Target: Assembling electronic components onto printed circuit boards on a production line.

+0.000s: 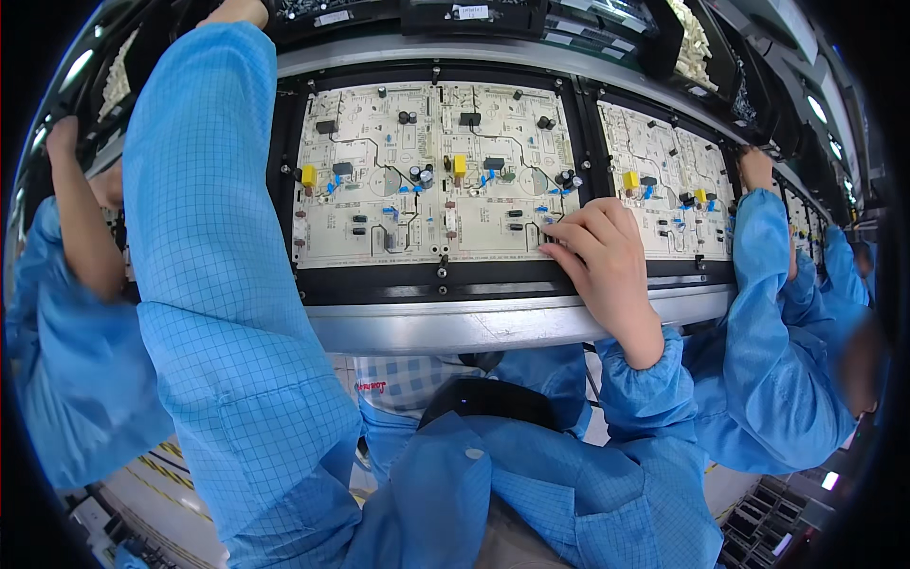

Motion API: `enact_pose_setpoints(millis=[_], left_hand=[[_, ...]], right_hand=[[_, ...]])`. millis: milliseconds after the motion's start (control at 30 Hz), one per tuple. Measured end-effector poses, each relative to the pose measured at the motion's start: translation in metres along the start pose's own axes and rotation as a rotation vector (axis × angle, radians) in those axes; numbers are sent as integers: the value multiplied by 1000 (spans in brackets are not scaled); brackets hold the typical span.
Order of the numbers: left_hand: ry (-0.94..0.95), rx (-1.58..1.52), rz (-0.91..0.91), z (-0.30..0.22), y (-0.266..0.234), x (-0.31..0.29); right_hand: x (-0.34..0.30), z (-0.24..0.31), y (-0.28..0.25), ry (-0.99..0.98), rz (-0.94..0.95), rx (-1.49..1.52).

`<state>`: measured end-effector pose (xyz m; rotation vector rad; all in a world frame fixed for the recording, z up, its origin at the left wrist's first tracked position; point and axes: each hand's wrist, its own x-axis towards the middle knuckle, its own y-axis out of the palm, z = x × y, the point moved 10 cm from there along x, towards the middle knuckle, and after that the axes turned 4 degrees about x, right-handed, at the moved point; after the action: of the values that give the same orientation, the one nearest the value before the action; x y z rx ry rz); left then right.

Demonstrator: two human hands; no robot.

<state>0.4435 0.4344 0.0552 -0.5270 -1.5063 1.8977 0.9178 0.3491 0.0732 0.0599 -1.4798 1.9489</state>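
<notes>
My right hand (607, 266) is over the lower right corner of a pale circuit board (493, 242) in a black frame. Its thumb and forefinger come together at the board's surface in a pinch; anything between them is too small to make out. Beside this board, on its left, lies a matching circuit board (332, 248). Both carry black capacitors, blue parts and a yellow block-shaped component (460, 166). My left arm stretches far forward across the left side, and only the back part of my left hand (239, 11) shows at the top edge. Its fingers are hidden.
A metal rail (445, 327) runs along the near edge. Black parts bins (474, 17) line the far side, one holding white connectors (692, 47). Another framed board (664, 171) lies to the right, near a co-worker's hand (755, 169). A co-worker's arm (81, 209) is at left.
</notes>
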Motion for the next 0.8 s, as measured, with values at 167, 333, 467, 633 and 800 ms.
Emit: enact_pose_setpoints(millis=[167,333,467,633,800], left_hand=[[28,46,17,12,0,-6],[45,95,-17,31,-18,-13],[197,31,-146,10,-41,-31],[314,16,-211,32,-41,-46],[449,-145,-348,21,-56,-65]], right_hand=[[1,11,-2,-20,11,-98],[-4,17,0,3,-17,-195],[-10,13,-1,27,-35,-261],[-11,21,1,8,-62,-250],[-16,16,-5,42,-161,-199]])
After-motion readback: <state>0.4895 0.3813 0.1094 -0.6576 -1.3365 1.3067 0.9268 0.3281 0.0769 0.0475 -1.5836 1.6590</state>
